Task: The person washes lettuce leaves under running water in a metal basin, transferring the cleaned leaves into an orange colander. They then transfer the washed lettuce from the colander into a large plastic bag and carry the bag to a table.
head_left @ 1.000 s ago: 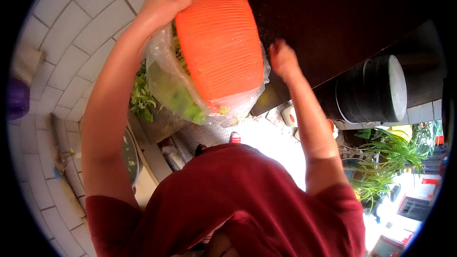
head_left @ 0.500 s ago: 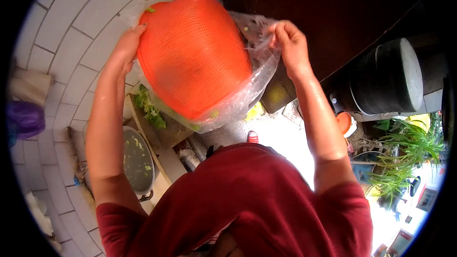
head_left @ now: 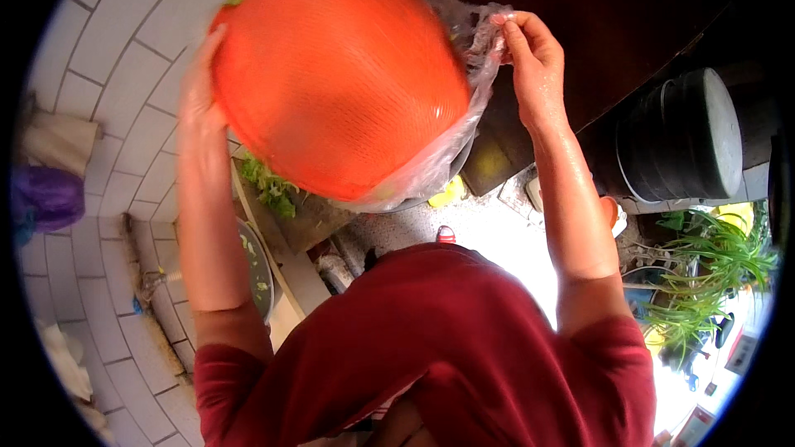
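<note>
A large orange mesh basket (head_left: 339, 74) is tipped in front of me, its woven underside facing me. A clear plastic bag (head_left: 443, 149) hangs around its lower and right edges. My left hand (head_left: 204, 87), smeared by motion, grips the basket's left rim. With thumb and fingers pinched, my right hand (head_left: 530, 58) holds the bunched edge of the bag to the right of the basket. A bit of green leaf (head_left: 233, 2) clings to the basket's upper left rim. What lies inside the basket is hidden.
Leafy greens (head_left: 269, 185) lie on a wooden board (head_left: 310, 223) below the basket. By my left forearm a pot (head_left: 258, 273) holds water with leaf scraps. A black barrel-shaped container (head_left: 679, 136) and a potted plant (head_left: 712, 257) stand right. A tiled wall (head_left: 116, 33) rises left.
The basket has risen and tilted further, now covering part of the wall socket. Both hands have moved up with it, and my right hand has drawn the bag edge up and right.
</note>
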A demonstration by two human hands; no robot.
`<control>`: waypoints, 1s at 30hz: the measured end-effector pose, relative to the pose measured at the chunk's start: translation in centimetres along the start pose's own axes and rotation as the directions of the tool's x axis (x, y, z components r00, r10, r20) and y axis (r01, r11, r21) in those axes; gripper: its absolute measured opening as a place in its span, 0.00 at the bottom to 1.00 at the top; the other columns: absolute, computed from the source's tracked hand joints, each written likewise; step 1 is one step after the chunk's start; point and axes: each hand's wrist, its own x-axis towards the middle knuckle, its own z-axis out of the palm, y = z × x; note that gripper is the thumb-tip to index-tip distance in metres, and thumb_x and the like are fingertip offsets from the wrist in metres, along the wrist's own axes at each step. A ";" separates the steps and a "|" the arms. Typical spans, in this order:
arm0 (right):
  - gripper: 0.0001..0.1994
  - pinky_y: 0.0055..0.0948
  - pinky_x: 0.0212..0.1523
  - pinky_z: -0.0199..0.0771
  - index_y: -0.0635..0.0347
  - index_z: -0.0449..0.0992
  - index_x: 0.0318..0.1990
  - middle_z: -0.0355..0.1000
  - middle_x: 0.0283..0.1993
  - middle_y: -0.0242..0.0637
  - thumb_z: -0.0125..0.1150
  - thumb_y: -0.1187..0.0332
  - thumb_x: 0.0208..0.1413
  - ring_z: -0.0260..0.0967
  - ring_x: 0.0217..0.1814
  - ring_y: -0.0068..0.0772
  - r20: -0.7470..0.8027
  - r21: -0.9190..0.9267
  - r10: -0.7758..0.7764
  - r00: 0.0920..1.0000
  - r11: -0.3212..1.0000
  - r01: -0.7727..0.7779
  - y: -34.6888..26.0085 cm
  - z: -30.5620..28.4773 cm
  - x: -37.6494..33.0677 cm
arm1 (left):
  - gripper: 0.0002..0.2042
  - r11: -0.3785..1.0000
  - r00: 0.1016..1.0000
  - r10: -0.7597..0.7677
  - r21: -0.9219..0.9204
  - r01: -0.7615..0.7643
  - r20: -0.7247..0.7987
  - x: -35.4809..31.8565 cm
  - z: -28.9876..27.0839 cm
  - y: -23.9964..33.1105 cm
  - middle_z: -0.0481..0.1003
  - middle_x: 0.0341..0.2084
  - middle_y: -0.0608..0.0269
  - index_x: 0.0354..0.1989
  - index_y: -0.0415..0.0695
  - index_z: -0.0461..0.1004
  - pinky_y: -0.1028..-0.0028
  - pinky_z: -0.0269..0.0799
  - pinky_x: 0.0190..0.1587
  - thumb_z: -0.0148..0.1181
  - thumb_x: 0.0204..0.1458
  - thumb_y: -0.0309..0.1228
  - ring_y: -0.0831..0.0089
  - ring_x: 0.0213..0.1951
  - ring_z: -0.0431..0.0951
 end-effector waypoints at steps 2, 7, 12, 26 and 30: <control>0.09 0.19 0.37 0.67 0.59 0.77 0.44 0.70 0.32 0.24 0.51 0.67 0.67 0.66 0.33 0.15 -0.031 -0.016 0.003 1.000 1.000 -0.003 0.5 -0.5 -0.1 | 0.17 0.997 1.000 0.019 -0.081 -0.019 0.002 0.1 -2.1 0.8 0.76 0.49 0.54 0.55 0.37 0.69 0.62 0.75 0.51 0.53 0.62 0.33 0.62 0.50 0.77; 0.19 0.30 0.44 0.72 0.61 0.67 0.57 0.72 0.43 0.39 0.58 0.65 0.61 0.71 0.42 0.32 0.035 -0.398 -0.035 0.999 0.916 0.046 -0.4 0.4 -2.0 | 0.16 0.980 0.990 0.117 -0.152 -0.128 -0.077 3.4 -7.5 -2.4 0.73 0.54 0.54 0.57 0.39 0.68 0.59 0.70 0.58 0.45 0.65 0.32 0.61 0.55 0.73; 0.44 0.43 0.57 0.69 0.55 0.54 0.70 0.62 0.62 0.52 0.70 0.55 0.47 0.65 0.59 0.48 0.383 -0.626 -0.256 0.888 0.635 0.453 -6.7 2.8 -5.9 | 0.15 0.962 0.969 0.079 -0.236 -0.136 -0.235 1.6 -3.0 -2.3 0.73 0.53 0.54 0.54 0.36 0.68 0.62 0.68 0.59 0.41 0.66 0.31 0.61 0.54 0.73; 0.28 0.41 0.34 0.78 0.49 0.70 0.62 0.79 0.33 0.41 0.64 0.66 0.51 0.78 0.33 0.47 0.051 -0.922 -0.397 0.916 0.334 0.196 -3.1 4.5 -2.4 | 0.26 0.930 0.992 0.095 0.349 -0.117 0.077 -5.3 -5.0 -2.7 0.72 0.48 0.60 0.56 0.38 0.71 0.78 0.61 0.40 0.49 0.64 0.49 0.78 0.42 0.68; 0.27 0.35 0.34 0.78 0.43 0.70 0.63 0.80 0.34 0.38 0.65 0.67 0.53 0.80 0.34 0.40 0.007 -0.923 -0.529 0.849 0.324 0.209 -5.2 4.4 -1.6 | 0.25 0.956 1.000 0.030 0.291 -0.030 0.007 -6.9 -9.5 -3.3 0.72 0.48 0.61 0.57 0.39 0.72 0.78 0.61 0.41 0.49 0.64 0.49 0.79 0.41 0.67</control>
